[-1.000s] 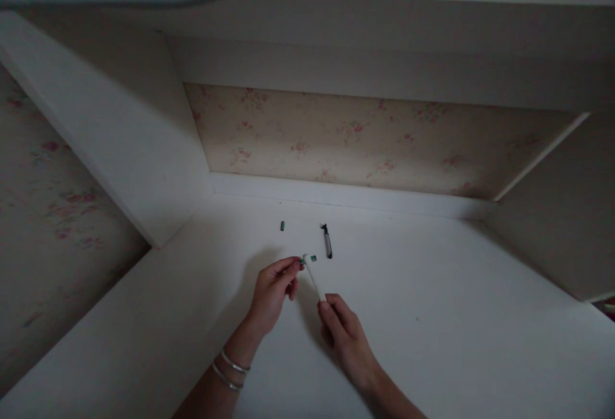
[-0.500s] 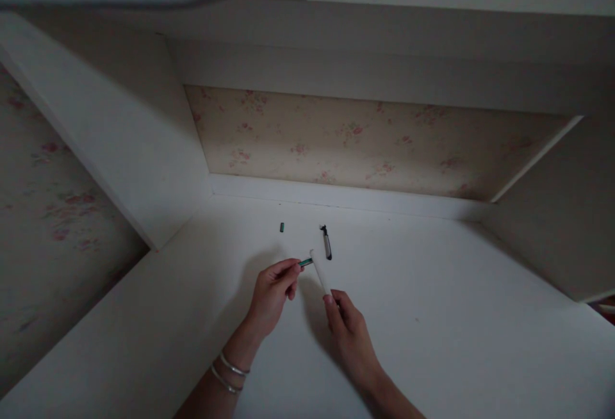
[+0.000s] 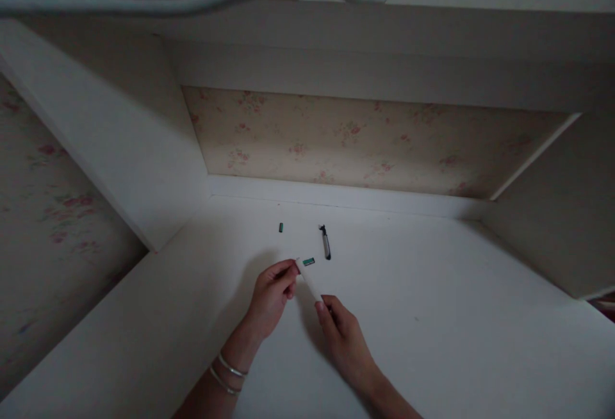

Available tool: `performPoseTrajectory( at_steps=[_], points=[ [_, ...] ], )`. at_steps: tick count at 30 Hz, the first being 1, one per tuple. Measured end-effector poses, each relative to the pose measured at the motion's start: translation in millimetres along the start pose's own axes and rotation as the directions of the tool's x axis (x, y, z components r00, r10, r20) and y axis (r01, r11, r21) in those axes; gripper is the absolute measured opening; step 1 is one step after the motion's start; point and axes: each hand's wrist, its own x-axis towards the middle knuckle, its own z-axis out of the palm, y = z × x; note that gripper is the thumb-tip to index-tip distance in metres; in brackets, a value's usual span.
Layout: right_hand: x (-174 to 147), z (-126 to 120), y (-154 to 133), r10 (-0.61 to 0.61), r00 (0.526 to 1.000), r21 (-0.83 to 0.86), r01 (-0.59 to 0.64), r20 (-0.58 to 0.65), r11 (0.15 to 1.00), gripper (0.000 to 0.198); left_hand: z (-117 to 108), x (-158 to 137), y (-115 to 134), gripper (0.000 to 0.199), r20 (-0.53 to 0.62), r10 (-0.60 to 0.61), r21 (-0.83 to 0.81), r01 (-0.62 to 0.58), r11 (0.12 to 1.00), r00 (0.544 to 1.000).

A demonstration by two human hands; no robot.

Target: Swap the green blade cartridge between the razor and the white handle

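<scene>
We hold the slim white tube (image 3: 310,284) just above the surface (image 3: 432,316), left hand (image 3: 271,294) pinching its far end, right hand (image 3: 343,336) its near end; it looks light, stiff, best gripped at the ends, with a small green piece (image 3: 308,261) just beyond it.

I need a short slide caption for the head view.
Both hands, left hand and right hand, hold a white tube above a white desk.

Both forearms cut by bottom edge; small green piece (image 3: 281,227) too tiny to identify.
</scene>
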Motion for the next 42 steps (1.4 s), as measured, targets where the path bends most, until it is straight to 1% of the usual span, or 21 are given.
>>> performPoseTrajectory(
  at_steps=[2, 7, 8, 12, 14, 17, 18, 22, 23, 27, 28, 33, 38, 40, 42],
  points=[
    [0.0, -0.2, -1.7, -0.019, 1.0, -0.003, 0.019, 0.017, 1.0, 0.034, 0.9, -0.6, 0.7, 0.023, -0.001, -0.005, -0.027, 0.005, 1.0, 1.0],
    [1.8, -1.4, -2.7, 0.009, 0.996, 0.011, -0.008, -0.085, 1.0, 0.036, 0.7, -1.4, 1.0, 0.026, -0.023, -0.021, -0.074, 0.019, 0.997, 1.0],
    [1.9, -1.3, -2.4, 0.009, 0.997, 0.008, -0.009, -0.08, 1.0, 0.037, 0.4, -1.3, 0.6, 0.025, -0.02, -0.022, -0.075, 0.02, 0.997, 1.0],
    [0.9, 0.2, -2.4, -0.01, 1.0, 0.006, 0.01, 0.019, 1.0, 0.038, -0.9, -0.5, -1.2, 0.021, 0.005, -0.013, -0.073, 0.013, 0.997, 1.0],
    [0.6, 0.0, -3.2, -0.002, 1.0, 0.012, 0.001, 0.012, 1.0, 0.038, -1.3, -0.1, -1.4, 0.021, 0.009, -0.01, -0.072, 0.011, 0.997, 1.0],
    [0.9, -1.5, -4.2, 0.024, 0.998, 0.004, -0.024, -0.054, 1.0, 0.038, -1.3, -0.3, -1.0, 0.023, 0.003, -0.016, -0.062, 0.016, 0.998, 1.0],
    [1.0, -1.7, -4.4, 0.025, 0.998, 0.0, -0.025, -0.055, 1.0, 0.039, -1.2, -0.5, -0.9, 0.023, 0.002, -0.018, -0.055, 0.018, 0.998, 1.0],
    [0.8, -0.8, -3.2, -0.007, 0.999, 0.001, 0.007, 0.045, 1.0, 0.038, -0.7, -1.4, 0.0, 0.019, 0.019, -0.009, -0.027, 0.01, 1.0, 1.0],
    [0.8, -0.5, -2.5, -0.011, 0.999, 0.006, 0.01, 0.047, 1.0, 0.037, -0.7, -1.4, 0.1, 0.02, 0.021, -0.006, -0.023, 0.006, 1.0, 1.0],
    [1.5, -0.5, -0.1, 0.028, 0.998, 0.017, -0.027, -0.057, 0.999, 0.038, -0.4, -1.4, 0.5, 0.025, -0.009, -0.01, -0.007, 0.01, 1.0, 1.0],
    [1.5, -0.5, 0.0, 0.031, 0.998, 0.014, -0.031, -0.062, 0.999, 0.038, -0.3, -1.5, 0.6, 0.025, -0.01, -0.01, 0.003, 0.01, 1.0, 1.0],
    [1.0, -0.7, -1.7, -0.011, 0.998, 0.0, 0.011, 0.056, 1.0, 0.037, 0.0, -1.6, 0.3, 0.017, 0.032, 0.031, 0.09, -0.034, 0.995, 0.999],
    [2.5, -2.3, -1.5, 0.044, 0.998, 0.019, -0.043, -0.045, 0.999, 0.039, -1.1, -0.7, -1.0, 0.027, -0.008, 0.024, 0.099, -0.023, 0.995, 1.0],
    [2.0, -2.0, -2.1, 0.044, 0.999, 0.017, -0.044, -0.004, 0.999, 0.039, -1.0, -1.1, -0.6, 0.024, 0.005, 0.033, 0.125, -0.033, 0.992, 0.999],
    [0.9, -1.2, -3.3, 0.031, 0.996, 0.02, -0.033, 0.078, 0.999, 0.038, -0.6, -1.7, 0.2, 0.019, 0.031, 0.049, 0.158, -0.054, 0.986, 0.998]
  ],
)
